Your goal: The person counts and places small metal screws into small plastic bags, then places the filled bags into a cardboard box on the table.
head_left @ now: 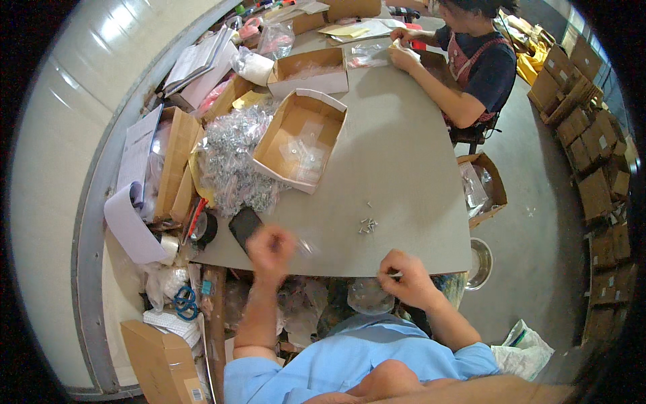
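Note:
My left hand [271, 252] is raised over the near left of the table, smeared by motion, so its fingers cannot be read. It partly overlaps a black phone-like slab [243, 225], and a blurred see-through scrap [307, 246] shows just to its right. My right hand [406, 277] is at the table's near edge with thumb and fingers pinched together; whatever they hold is too small to name. A transparent plastic bag [370, 296] shows below the edge beside it. Several small silver screws [367, 225] lie on the grey tabletop ahead of both hands.
A shallow cardboard box [300, 139] with small clear bags stands beside a heap of bagged metal parts [235, 158]. Blue-handled scissors [185, 303] lie at the left. Across the table a co-worker [474, 64] handles something pale. A metal bowl [479, 264] is on the floor.

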